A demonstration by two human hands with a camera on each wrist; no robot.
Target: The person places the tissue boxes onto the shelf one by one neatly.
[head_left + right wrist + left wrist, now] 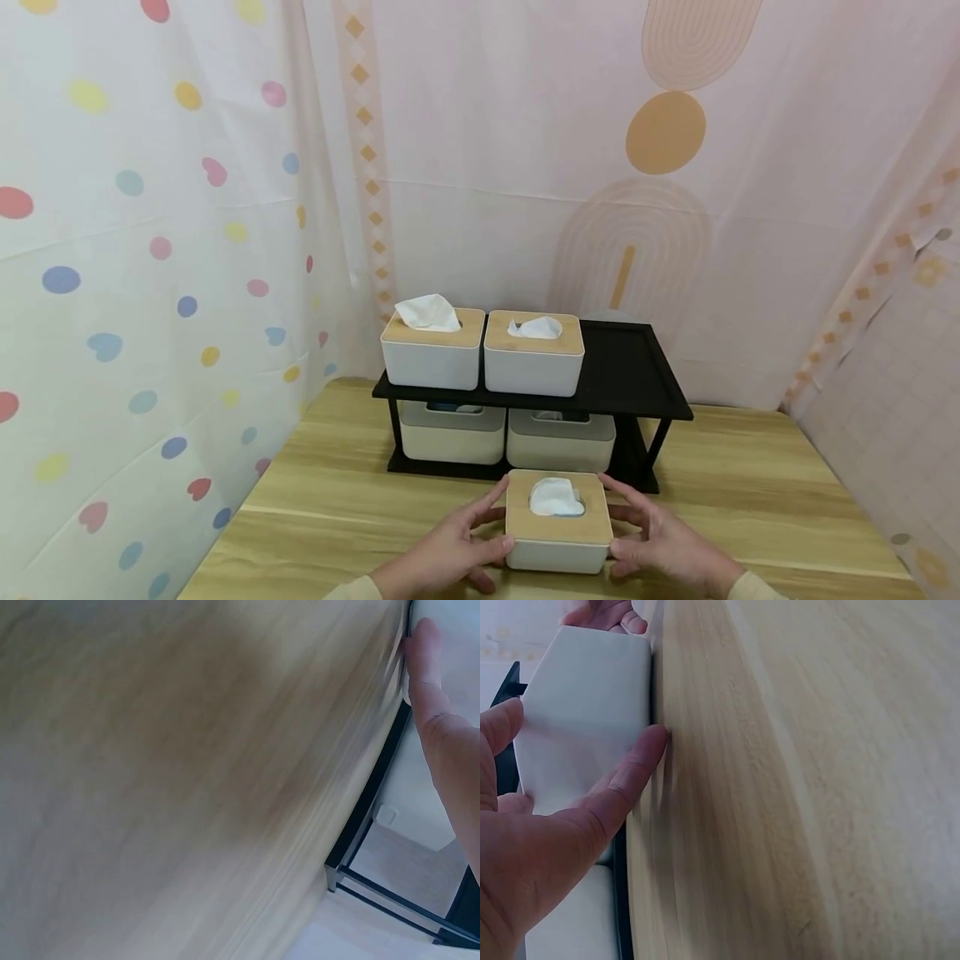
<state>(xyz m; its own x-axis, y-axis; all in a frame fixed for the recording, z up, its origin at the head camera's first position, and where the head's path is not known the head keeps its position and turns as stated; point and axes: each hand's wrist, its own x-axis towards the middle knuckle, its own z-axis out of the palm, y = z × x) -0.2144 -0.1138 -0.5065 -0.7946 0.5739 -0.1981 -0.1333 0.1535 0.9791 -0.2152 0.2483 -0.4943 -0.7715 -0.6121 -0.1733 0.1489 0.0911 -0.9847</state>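
A white tissue box (557, 557) with a light wooden lid sits low in front of the rack, with a white tissue showing in its oval slot. My left hand (450, 552) grips its left side, thumb near the front corner and index finger near the back corner. On the opposite side my right hand (669, 546) holds it the same way. The left wrist view shows the box's pale wall (585, 697) beside the left thumb. In the right wrist view only part of the right hand (450, 742) shows; its other fingers are hidden.
Behind the hands stands a black two-tier rack (622, 375). Two wood-lidded tissue boxes, left (432, 364) and right (531, 371), stand on top. Below are two grey-lidded boxes, left (453, 439) and right (560, 446). Patterned curtains (487, 217) border the wooden table (300, 517).
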